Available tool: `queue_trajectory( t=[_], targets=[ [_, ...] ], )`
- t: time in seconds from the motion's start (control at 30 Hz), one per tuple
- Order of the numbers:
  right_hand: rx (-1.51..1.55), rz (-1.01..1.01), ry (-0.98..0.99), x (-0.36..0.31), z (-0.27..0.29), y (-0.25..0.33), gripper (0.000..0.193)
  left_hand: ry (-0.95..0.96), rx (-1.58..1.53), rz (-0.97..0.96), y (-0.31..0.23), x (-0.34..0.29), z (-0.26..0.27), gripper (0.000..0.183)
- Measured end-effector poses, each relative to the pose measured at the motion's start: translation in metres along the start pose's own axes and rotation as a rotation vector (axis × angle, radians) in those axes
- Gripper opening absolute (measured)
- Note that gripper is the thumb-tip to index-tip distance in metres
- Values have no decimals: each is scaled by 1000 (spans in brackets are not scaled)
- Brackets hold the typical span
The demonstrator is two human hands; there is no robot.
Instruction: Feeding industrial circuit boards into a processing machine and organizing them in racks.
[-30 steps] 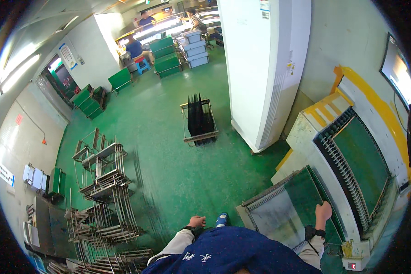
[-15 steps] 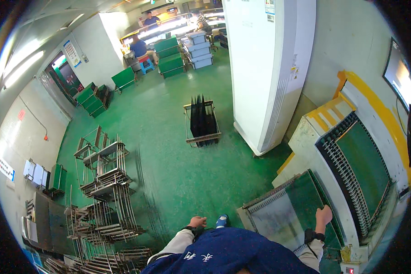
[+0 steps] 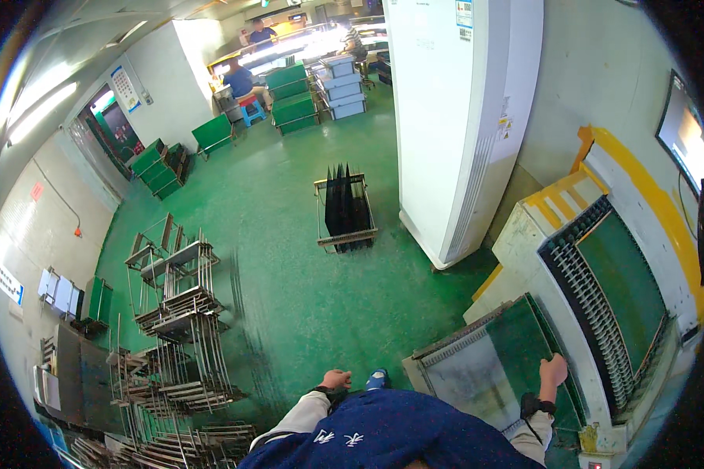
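My right hand (image 3: 553,367) is closed at the dark outer edge of a green panel (image 3: 524,332). Its fingers curl over that edge, and the fingertips are partly hidden. The panel lies in a slotted frame beside a grey-white, stained plate (image 3: 468,374), at the foot of a machine on my right. My left hand (image 3: 337,380) hangs over the floor in front of my body, its fingers curled in, and no object shows in it. The blue toe of a shoe (image 3: 378,378) shows just right of that hand.
A metal rack (image 3: 346,236) with upright black sheets stands ahead on the green floor. Stacked metal racks (image 3: 184,313) fill the left side. A tall white cabinet unit (image 3: 454,117) and a machine with a roller conveyor (image 3: 602,305) stand right. People sit far back near green racks (image 3: 291,98).
The view has shifted very slightly. Both hands keep their places, the right at the panel's edge and the left over the floor.
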State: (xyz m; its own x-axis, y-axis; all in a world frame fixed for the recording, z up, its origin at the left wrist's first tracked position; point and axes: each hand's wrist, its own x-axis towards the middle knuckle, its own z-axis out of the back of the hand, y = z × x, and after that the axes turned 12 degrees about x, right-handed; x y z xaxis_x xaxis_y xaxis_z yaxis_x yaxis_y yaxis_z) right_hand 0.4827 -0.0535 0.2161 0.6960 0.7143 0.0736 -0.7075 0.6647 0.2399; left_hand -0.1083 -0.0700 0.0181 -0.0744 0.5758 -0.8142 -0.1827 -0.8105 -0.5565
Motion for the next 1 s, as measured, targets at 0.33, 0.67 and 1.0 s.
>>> queue_trajectory(
  t=[0.33,0.67,1.0],
  targets=[
    [20,69,118,21,-16,-24,39,-4,32,-35,8,12,-2,33],
    [33,52,93,13,-10,-13,36,8,-24,-13,16,22,-8,30],
    [37,27,78,13,-1,-3,33,-10,-69,14,3,20,-15,25]
  ],
)
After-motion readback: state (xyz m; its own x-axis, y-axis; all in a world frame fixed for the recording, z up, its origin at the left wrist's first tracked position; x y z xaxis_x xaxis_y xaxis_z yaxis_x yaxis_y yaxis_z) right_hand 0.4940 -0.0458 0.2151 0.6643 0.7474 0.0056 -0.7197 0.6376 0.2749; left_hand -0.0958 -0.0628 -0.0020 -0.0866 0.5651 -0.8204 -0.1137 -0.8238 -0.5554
